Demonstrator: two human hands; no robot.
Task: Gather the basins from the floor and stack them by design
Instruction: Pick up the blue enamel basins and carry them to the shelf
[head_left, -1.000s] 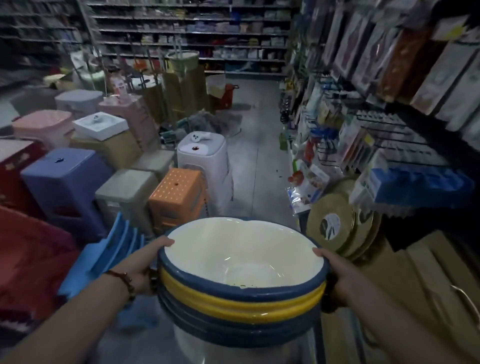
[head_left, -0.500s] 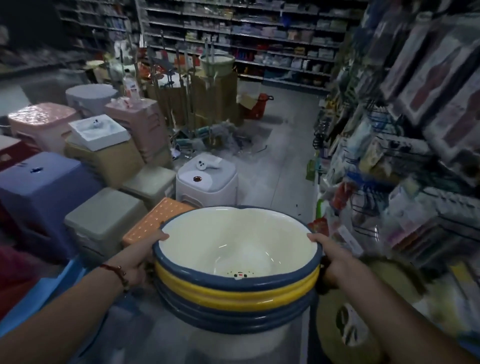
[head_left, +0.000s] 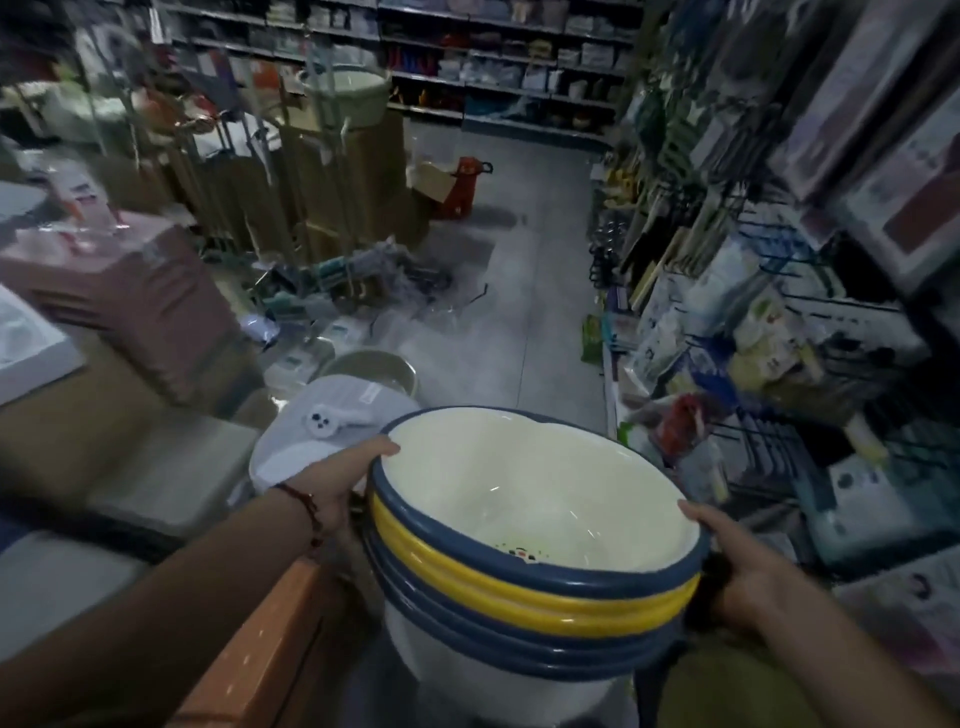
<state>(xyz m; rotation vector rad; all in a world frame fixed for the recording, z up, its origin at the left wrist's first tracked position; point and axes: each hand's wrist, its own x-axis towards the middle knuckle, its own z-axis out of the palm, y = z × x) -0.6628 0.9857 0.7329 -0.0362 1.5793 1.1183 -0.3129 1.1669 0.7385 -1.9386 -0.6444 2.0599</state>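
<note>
I carry a nested stack of basins (head_left: 524, 577) in front of me, cream inside, with dark blue rims and one yellow rim showing between them. A small printed figure marks the bottom of the top basin. My left hand (head_left: 337, 483) grips the stack's left rim, a red bracelet on its wrist. My right hand (head_left: 737, 561) holds the right rim, thumb on top. A pale green basin (head_left: 374, 366) sits on the floor ahead, behind a white stool.
Plastic stools crowd the left: a white one (head_left: 332, 431), a grey one (head_left: 166, 462), an orange one (head_left: 260, 649), a pink one (head_left: 130, 291). Racks of hanging goods (head_left: 779, 312) line the right. A grey floor aisle (head_left: 519, 291) runs ahead to shelves, with mops and a red cart (head_left: 462, 187).
My view has moved forward along the aisle and tilted; the stools have slid left and nearer. Both hands keep the same grip on the stack. The green basin has come into sight.
</note>
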